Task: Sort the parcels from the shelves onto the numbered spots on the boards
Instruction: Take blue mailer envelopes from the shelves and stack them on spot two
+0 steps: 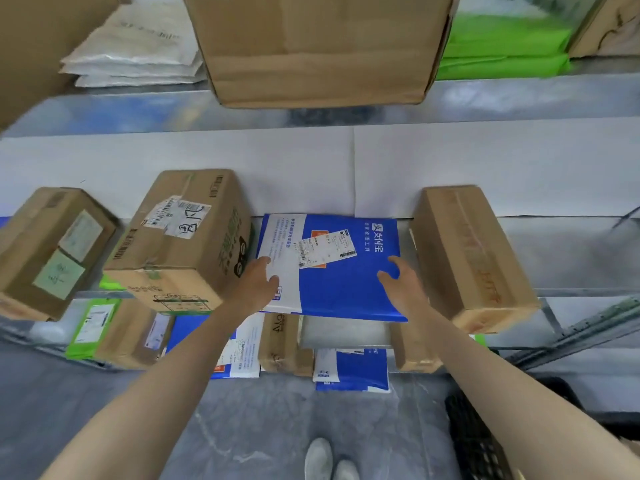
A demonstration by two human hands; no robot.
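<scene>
Looks early | flat blue-and-white plastic mailer [332, 271] unlifted on grey metal shelf [571, 258] | left grip [258, 284], right grip [403, 284] open over it | brown cardboard box [180, 237] at 9 o'clock unsorted | boards unseen

Blue mailer [341, 282], centre: white 支付宝 logo, small print unreadable. Its label [327, 249]: barcodes, text too small. Box [180, 237] left of it: barcodes, black scrawl, unclear. Far-left box [52, 251]: green note, illegible. Lower box [280, 341]: "Alo", rest unclear.

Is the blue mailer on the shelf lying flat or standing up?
Lying flat: the blue mailer shows its whole printed face and label upward on the shelf.
</scene>
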